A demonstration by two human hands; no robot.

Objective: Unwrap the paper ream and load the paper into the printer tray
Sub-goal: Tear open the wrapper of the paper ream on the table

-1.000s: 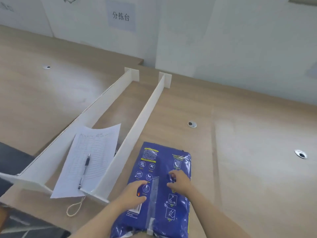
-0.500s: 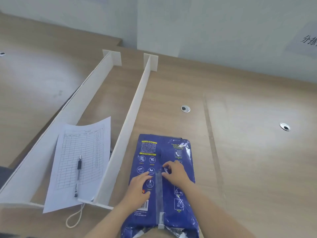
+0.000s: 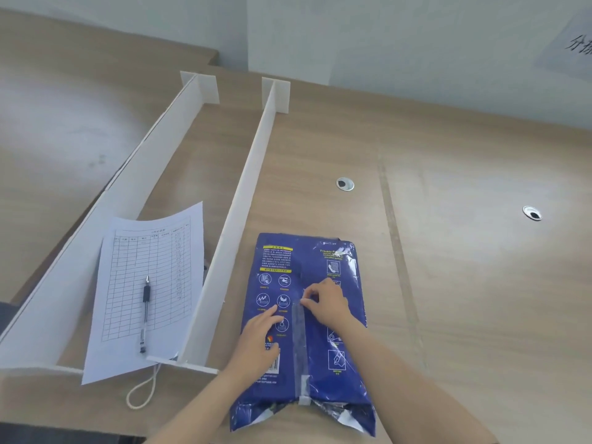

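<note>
Pale walls rise behind a broad light-brown wooden desk (image 3: 464, 283), where two round metal cable grommets (image 3: 345, 183) are set into the top on the right half. Two long white board dividers (image 3: 243, 219) run from the back of the desk toward the near edge, forming a channel. Inside that channel lies a white printed form sheet with a ruled grid (image 3: 150, 283), and a black-and-clear ballpoint pen (image 3: 145, 315) rests on it, tip pointing away. A cream cord loop (image 3: 142, 392) lies on the desk by the sheet's near corner.

Just right of the dividers, the dark blue plastic-wrapped paper ream (image 3: 307, 331) lies flat on the desk, its near end wrinkled and partly open. A grey strip of tape (image 3: 299, 344) runs lengthwise down its middle seam.

The left hand (image 3: 259, 341) presses flat on the wrapper, fingers extended, left of the tape. The right hand (image 3: 325, 302) sits at the tape's far end, thumb and fingertips drawn together, apparently pinching the tape's end, though the contact is hard to make out.
</note>
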